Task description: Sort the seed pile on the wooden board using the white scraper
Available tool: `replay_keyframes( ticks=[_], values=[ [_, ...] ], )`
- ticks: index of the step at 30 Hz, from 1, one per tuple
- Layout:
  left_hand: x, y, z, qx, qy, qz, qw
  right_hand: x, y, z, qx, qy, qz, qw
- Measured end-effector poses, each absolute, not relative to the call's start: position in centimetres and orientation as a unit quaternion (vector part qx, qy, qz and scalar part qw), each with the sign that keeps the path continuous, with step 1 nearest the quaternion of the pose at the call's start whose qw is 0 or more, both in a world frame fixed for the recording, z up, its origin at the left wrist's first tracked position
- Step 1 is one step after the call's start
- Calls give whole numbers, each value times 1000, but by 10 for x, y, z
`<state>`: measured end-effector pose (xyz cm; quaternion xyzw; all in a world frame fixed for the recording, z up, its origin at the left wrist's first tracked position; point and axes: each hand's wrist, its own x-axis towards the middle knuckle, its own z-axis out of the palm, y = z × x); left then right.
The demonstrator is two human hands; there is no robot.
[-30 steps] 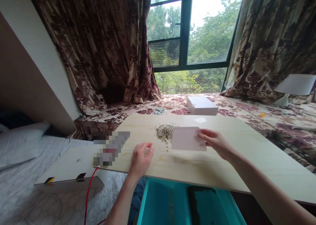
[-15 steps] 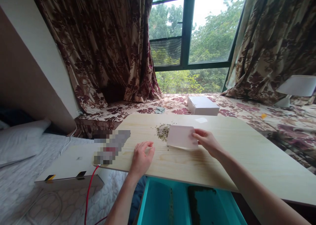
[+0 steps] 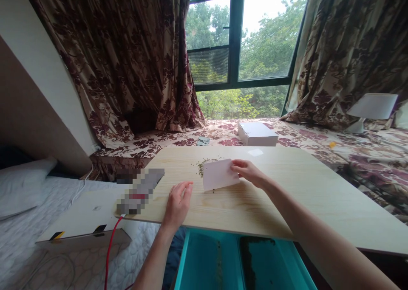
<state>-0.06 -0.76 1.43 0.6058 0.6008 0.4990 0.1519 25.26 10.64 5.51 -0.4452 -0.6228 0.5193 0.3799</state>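
Note:
My right hand (image 3: 245,171) pinches the right edge of a white card (image 3: 219,174), thumb and fingers closed on it. The card tilts over a pile of small greenish grains (image 3: 200,167) on the pale wooden table (image 3: 270,209) and hides part of it. A few grains lie loose around the card. To the left of the card, my left hand (image 3: 177,203) rests at the table with its fingers stretched out, holding nothing. Below the table's near edge is a turquoise two-part tray (image 3: 207,260), with dark matter in its right compartment.
A pixelated object (image 3: 138,194) with a red cable (image 3: 110,249) lies at the table's left end. Beyond the table, a white box (image 3: 258,133) and a lamp (image 3: 371,107) stand on a flowered cover. Another box (image 3: 84,218) lies on the bed at left.
My right hand has moved the card left, across the grain pile, covering more of it. The left hand stays beside the pile, fingers still extended. The whole view has shifted slightly.

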Motion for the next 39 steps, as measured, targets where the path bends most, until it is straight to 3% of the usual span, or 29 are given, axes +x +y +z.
replay_keyframes(
  ticks=[24, 27, 33, 39],
  values=[
    [-7, -3, 4, 602, 602, 492, 183, 322, 64, 107, -396, -701, 586, 88],
    [-6, -2, 3, 600, 603, 495, 178, 329, 59, 110, -403, -696, 572, 160],
    [-1, -4, 9, 613, 609, 485, 136, 320, 69, 80, -479, -524, 488, 507],
    [1, -4, 8, 643, 602, 465, 90, 301, 67, 53, -505, -489, 426, 570]
  ],
)
